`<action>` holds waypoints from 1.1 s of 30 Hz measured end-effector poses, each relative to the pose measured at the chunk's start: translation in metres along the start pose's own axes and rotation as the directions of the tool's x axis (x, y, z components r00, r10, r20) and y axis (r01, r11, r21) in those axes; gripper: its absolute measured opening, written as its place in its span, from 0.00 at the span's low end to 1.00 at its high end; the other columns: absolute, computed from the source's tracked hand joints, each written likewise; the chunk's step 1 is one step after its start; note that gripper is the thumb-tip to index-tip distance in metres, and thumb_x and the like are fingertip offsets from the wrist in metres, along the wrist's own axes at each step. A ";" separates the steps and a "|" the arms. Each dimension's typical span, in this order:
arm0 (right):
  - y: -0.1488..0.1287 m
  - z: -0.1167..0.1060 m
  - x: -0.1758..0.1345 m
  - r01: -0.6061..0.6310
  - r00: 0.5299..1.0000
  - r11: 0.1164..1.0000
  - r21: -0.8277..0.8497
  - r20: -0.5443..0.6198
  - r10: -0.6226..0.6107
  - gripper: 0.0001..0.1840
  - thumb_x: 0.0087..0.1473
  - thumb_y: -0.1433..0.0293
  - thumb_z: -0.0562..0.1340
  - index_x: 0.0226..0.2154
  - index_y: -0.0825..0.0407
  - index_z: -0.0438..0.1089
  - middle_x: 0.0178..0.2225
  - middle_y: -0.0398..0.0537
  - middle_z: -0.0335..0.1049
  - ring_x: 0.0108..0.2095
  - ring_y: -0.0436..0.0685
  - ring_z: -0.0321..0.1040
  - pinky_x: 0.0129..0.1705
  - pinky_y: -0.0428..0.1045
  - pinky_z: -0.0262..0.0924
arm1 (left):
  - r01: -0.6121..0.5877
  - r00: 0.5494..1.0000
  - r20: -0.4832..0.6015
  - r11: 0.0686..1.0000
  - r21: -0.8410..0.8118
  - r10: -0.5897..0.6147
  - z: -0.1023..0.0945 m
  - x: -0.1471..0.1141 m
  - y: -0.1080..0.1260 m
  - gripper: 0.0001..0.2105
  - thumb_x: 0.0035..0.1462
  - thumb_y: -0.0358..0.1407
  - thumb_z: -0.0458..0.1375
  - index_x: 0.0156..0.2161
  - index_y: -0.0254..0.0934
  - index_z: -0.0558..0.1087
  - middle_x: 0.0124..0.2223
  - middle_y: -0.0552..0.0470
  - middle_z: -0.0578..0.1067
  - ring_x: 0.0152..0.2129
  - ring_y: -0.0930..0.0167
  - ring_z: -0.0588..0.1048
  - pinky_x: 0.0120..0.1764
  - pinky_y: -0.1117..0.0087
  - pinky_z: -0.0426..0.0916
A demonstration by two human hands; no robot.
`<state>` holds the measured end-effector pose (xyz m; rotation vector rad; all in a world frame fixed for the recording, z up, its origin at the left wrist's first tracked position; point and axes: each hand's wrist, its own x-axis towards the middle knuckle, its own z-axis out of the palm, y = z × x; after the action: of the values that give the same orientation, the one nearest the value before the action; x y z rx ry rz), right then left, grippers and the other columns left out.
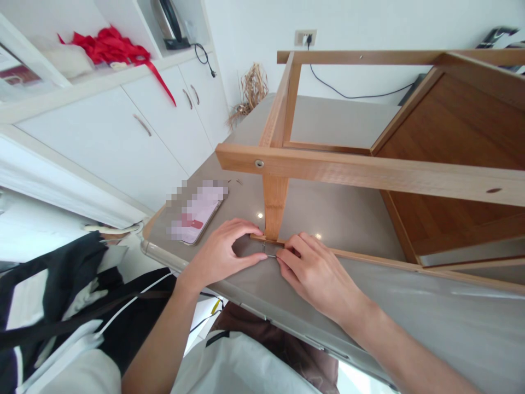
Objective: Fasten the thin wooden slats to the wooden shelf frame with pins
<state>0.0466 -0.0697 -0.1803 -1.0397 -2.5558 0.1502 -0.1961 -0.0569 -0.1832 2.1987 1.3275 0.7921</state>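
A wooden frame with slim rails and a panel lies on the grey table. At the near left corner, my left hand curls round the end of the bottom rail, fingers behind it and thumb in front, by a small metal screw. The thumb tip touches or nearly touches a thin metal hex key. Pinched in my right hand is that key's other part, mostly hidden by the fingers. The right knuckles are close against the same rail.
On the grey table lie a phone and small metal pieces. White cabinets stand at left, with red ribbon and a kettle above. A dried plant sits at the back.
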 end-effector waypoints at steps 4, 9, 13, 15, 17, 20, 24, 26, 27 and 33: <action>0.000 -0.001 0.000 0.015 1.000 1.000 0.015 0.004 -0.015 0.05 0.62 0.75 0.61 0.34 0.52 0.71 0.38 0.48 0.67 0.39 0.55 0.63 0.41 0.51 0.61 | -0.001 1.000 0.006 1.000 0.000 0.001 -0.001 0.000 0.001 0.16 0.56 0.44 0.68 0.47 0.41 0.75 0.48 0.49 0.78 0.48 0.65 0.75 0.53 0.63 0.70; 0.000 -0.004 0.001 0.038 0.999 0.999 0.026 -0.015 -0.037 0.05 0.62 0.75 0.60 0.35 0.52 0.71 0.37 0.48 0.68 0.38 0.55 0.63 0.41 0.51 0.60 | -0.012 1.000 0.008 1.000 0.006 0.012 -0.002 0.001 0.002 0.17 0.56 0.44 0.68 0.48 0.41 0.74 0.47 0.50 0.78 0.47 0.65 0.75 0.53 0.63 0.70; 0.001 -0.006 0.001 0.050 0.998 0.998 0.049 -0.033 -0.048 0.06 0.63 0.76 0.59 0.36 0.52 0.71 0.33 0.46 0.68 0.35 0.54 0.62 0.39 0.50 0.59 | -0.008 1.000 0.013 1.000 0.001 0.008 -0.002 0.001 0.001 0.17 0.55 0.44 0.68 0.48 0.41 0.74 0.48 0.49 0.78 0.47 0.64 0.75 0.53 0.63 0.70; 0.000 -0.006 0.001 0.057 0.998 0.996 0.061 -0.029 -0.056 0.06 0.64 0.76 0.58 0.37 0.52 0.71 0.33 0.46 0.68 0.34 0.54 0.61 0.39 0.50 0.59 | -0.006 1.000 0.012 1.000 -0.004 0.006 -0.001 0.000 0.000 0.18 0.55 0.45 0.69 0.48 0.41 0.74 0.48 0.49 0.78 0.47 0.64 0.75 0.53 0.62 0.70; 0.000 -0.006 0.001 0.063 0.998 0.995 0.075 -0.023 -0.061 0.06 0.64 0.76 0.58 0.39 0.52 0.71 0.34 0.47 0.67 0.35 0.54 0.61 0.40 0.50 0.60 | -0.008 1.000 0.014 1.000 -0.004 0.008 -0.001 0.000 0.000 0.18 0.55 0.45 0.69 0.48 0.41 0.74 0.48 0.48 0.78 0.48 0.64 0.75 0.53 0.62 0.70; -0.001 -0.005 0.000 0.058 0.998 0.994 0.092 -0.026 -0.055 0.07 0.64 0.76 0.57 0.40 0.53 0.71 0.35 0.47 0.66 0.36 0.55 0.61 0.42 0.51 0.61 | -0.009 1.000 0.017 1.000 -0.004 0.009 -0.001 0.000 0.000 0.18 0.55 0.45 0.69 0.48 0.42 0.74 0.47 0.49 0.78 0.47 0.65 0.75 0.52 0.63 0.70; -0.002 -0.004 0.000 0.047 0.999 0.996 0.079 -0.024 -0.046 0.08 0.64 0.77 0.57 0.41 0.54 0.71 0.35 0.48 0.66 0.36 0.55 0.61 0.42 0.52 0.62 | -0.003 1.000 0.010 1.000 -0.002 0.003 0.000 0.000 0.000 0.18 0.55 0.46 0.68 0.47 0.42 0.74 0.47 0.51 0.78 0.47 0.66 0.75 0.52 0.64 0.69; -0.001 -0.003 0.001 0.043 0.999 0.996 0.081 -0.026 -0.041 0.08 0.64 0.77 0.57 0.41 0.54 0.71 0.35 0.48 0.66 0.36 0.55 0.60 0.42 0.52 0.62 | 0.000 1.000 0.011 1.000 0.000 0.000 0.000 0.001 -0.001 0.18 0.56 0.46 0.68 0.47 0.42 0.74 0.47 0.51 0.78 0.47 0.66 0.75 0.53 0.64 0.69; -0.001 -0.003 0.001 0.042 0.999 0.996 0.084 -0.030 -0.040 0.07 0.64 0.77 0.57 0.41 0.54 0.71 0.35 0.48 0.66 0.36 0.55 0.60 0.42 0.52 0.62 | 0.002 1.000 0.011 1.000 0.000 -0.002 0.000 0.001 -0.001 0.18 0.56 0.46 0.68 0.47 0.42 0.74 0.47 0.51 0.78 0.47 0.66 0.75 0.53 0.64 0.69; -0.002 -0.001 0.001 0.038 0.998 0.997 0.066 -0.052 -0.035 0.07 0.65 0.76 0.57 0.39 0.54 0.71 0.34 0.47 0.67 0.36 0.55 0.61 0.43 0.52 0.62 | 0.002 1.000 0.018 1.000 0.001 -0.002 0.000 0.000 0.000 0.17 0.57 0.45 0.68 0.48 0.42 0.74 0.48 0.51 0.78 0.48 0.66 0.75 0.53 0.64 0.68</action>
<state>0.0449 -0.0702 -0.1789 -0.9594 -2.5045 0.1965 -0.1965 -0.0566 -0.1829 2.1994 1.3215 0.7700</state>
